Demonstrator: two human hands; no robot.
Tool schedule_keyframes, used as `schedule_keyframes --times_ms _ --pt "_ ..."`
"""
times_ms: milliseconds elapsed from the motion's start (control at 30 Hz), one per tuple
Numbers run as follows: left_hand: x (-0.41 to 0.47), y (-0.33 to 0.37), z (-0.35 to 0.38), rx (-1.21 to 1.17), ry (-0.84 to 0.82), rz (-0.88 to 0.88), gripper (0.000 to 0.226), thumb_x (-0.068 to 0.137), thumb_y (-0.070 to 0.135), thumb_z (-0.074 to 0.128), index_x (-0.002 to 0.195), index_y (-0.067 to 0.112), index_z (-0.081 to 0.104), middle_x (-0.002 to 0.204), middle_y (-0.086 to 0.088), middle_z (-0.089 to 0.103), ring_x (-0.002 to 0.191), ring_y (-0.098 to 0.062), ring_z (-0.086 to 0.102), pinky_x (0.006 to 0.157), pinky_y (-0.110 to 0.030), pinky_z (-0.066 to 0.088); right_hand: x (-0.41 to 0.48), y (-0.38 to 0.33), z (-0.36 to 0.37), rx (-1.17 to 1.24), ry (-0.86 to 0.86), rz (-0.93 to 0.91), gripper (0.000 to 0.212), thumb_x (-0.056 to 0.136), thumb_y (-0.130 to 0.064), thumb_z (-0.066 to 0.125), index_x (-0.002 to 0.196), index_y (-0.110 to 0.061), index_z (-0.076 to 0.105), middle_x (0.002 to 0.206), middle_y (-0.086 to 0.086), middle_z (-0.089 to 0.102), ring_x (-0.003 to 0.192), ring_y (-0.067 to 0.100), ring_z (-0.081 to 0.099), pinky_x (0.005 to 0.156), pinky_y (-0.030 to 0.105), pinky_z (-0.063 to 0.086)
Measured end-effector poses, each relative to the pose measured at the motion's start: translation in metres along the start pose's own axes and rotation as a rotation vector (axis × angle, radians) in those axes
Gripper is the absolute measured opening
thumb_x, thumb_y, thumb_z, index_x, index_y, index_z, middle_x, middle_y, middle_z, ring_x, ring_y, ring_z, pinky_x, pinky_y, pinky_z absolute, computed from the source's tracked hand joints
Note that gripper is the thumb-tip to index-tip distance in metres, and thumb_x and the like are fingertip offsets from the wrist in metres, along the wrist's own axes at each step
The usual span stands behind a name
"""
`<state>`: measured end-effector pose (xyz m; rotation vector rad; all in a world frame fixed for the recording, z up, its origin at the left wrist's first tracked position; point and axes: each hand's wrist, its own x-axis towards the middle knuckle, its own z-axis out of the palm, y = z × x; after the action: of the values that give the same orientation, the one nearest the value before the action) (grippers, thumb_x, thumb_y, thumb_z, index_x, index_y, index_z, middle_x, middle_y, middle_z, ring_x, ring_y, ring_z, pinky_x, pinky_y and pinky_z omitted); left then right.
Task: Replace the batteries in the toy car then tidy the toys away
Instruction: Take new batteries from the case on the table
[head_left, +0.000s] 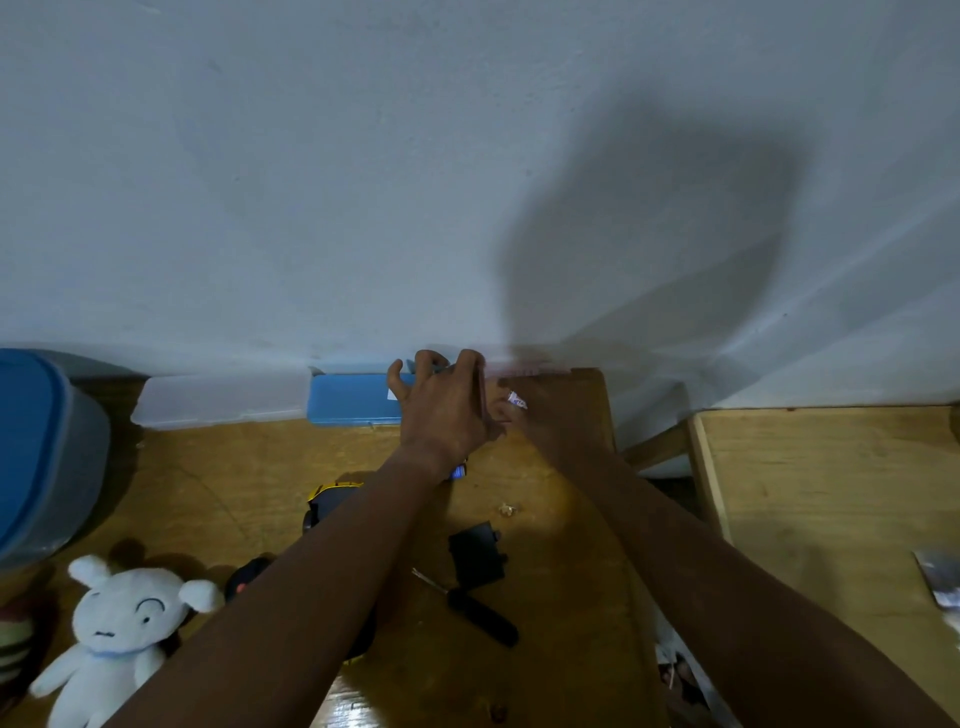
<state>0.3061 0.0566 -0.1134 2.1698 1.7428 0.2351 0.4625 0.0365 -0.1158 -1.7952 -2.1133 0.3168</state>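
head view: toy car (332, 501) under left forearm, behind left hand (447, 410).

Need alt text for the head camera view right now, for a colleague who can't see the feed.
Both hands reach to the table's far edge by the wall: the left hand spread over a blue case, the right hand pinching a small white wrapper. Nearer lie a black battery cover, a screwdriver, the yellow toy car under the left forearm, and a white plush toy.

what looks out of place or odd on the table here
A black battery cover lies loose on the wooden table, apart from the yellow toy car, with a screwdriver beside it. A small crumpled scrap sits near the cover. Nothing looks spilled or broken.
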Motion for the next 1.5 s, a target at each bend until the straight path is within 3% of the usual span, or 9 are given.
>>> schedule_keyframes --times_ms 133,267,367,467,667,867,1267,1400,1500 --pt "0.000 -0.002 0.000 0.023 -0.003 0.004 0.077 0.068 0.062 0.078 0.131 0.029 0.048 0.121 -0.002 0.063 0.136 -0.024 0.033 0.114 -0.057 0.004 0.008 -0.001 -0.007 0.295 -0.264 0.143 0.053 0.092 -0.040 0.062 0.136 -0.011 0.056 0.134 0.014 0.058 0.124 0.029 0.053 0.104 0.037 0.036" --pt "0.001 -0.004 0.001 0.033 0.009 0.016 0.075 0.066 0.063 0.077 0.127 0.030 0.049 0.115 -0.001 0.064 0.133 -0.024 0.035 0.113 -0.057 0.004 0.002 0.000 -0.010 0.285 -0.140 0.094 0.041 0.088 -0.040 0.068 0.121 -0.016 0.069 0.114 0.007 0.071 0.104 0.019 0.063 0.089 0.022 0.039" --pt "0.001 -0.005 0.002 0.048 0.016 0.019 0.074 0.066 0.064 0.076 0.125 0.030 0.050 0.113 -0.001 0.064 0.131 -0.024 0.037 0.113 -0.057 0.005 -0.016 0.010 -0.011 0.254 0.150 0.008 0.019 0.083 -0.029 0.077 0.100 -0.020 0.076 0.093 -0.002 0.076 0.083 0.010 0.067 0.076 0.029 0.055" --pt "0.002 -0.005 0.002 0.059 0.013 0.024 0.075 0.064 0.064 0.078 0.125 0.030 0.050 0.113 -0.001 0.064 0.131 -0.024 0.037 0.112 -0.057 0.006 -0.036 0.016 -0.010 0.228 0.363 0.153 0.020 0.086 -0.033 0.071 0.103 -0.022 0.074 0.096 -0.002 0.071 0.074 0.010 0.065 0.063 0.025 0.053" --pt "-0.002 -0.005 0.000 0.073 0.002 0.065 0.073 0.072 0.064 0.071 0.132 0.030 0.050 0.124 0.000 0.064 0.135 -0.024 0.036 0.112 -0.056 0.003 -0.043 0.019 0.002 0.140 0.088 0.251 0.024 0.094 -0.037 0.061 0.110 -0.025 0.075 0.114 0.004 0.065 0.090 0.018 0.064 0.073 0.025 0.049" --pt "-0.013 -0.012 -0.001 0.067 0.086 0.150 0.062 0.077 0.070 0.064 0.123 0.028 0.067 0.128 0.007 0.067 0.135 -0.024 0.043 0.111 -0.055 0.008 -0.043 0.011 0.006 0.190 0.099 0.295 0.022 0.090 -0.037 0.067 0.106 -0.024 0.077 0.113 0.005 0.069 0.091 0.017 0.065 0.073 0.032 0.058" --pt "-0.032 -0.008 -0.009 0.057 0.029 0.116 0.052 0.088 0.039 0.066 0.137 0.027 0.057 0.151 0.003 0.048 0.145 -0.024 0.032 0.113 -0.053 0.015 -0.045 -0.008 -0.006 0.173 0.092 0.349 0.023 0.097 -0.035 0.058 0.097 -0.021 0.077 0.091 0.004 0.071 0.079 0.018 0.061 0.070 0.030 0.049" --pt "-0.047 -0.030 -0.024 0.095 0.070 -0.045 0.055 0.087 0.039 0.063 0.139 0.023 0.055 0.150 0.001 0.049 0.142 -0.023 0.033 0.110 -0.049 0.018 -0.042 -0.021 -0.005 0.264 0.109 0.390 0.022 0.096 -0.027 0.056 0.078 -0.025 0.068 0.075 -0.001 0.066 0.070 0.013 0.060 0.070 0.039 0.054" --pt "-0.057 -0.044 -0.029 0.160 0.023 -0.098 0.054 0.091 0.044 0.056 0.141 0.022 0.052 0.151 0.001 0.047 0.141 -0.023 0.034 0.110 -0.047 0.020 -0.043 -0.027 -0.011 0.262 0.079 0.344 0.018 0.096 -0.025 0.056 0.084 -0.030 0.069 0.081 -0.009 0.062 0.076 0.009 0.060 0.075 0.027 0.050"
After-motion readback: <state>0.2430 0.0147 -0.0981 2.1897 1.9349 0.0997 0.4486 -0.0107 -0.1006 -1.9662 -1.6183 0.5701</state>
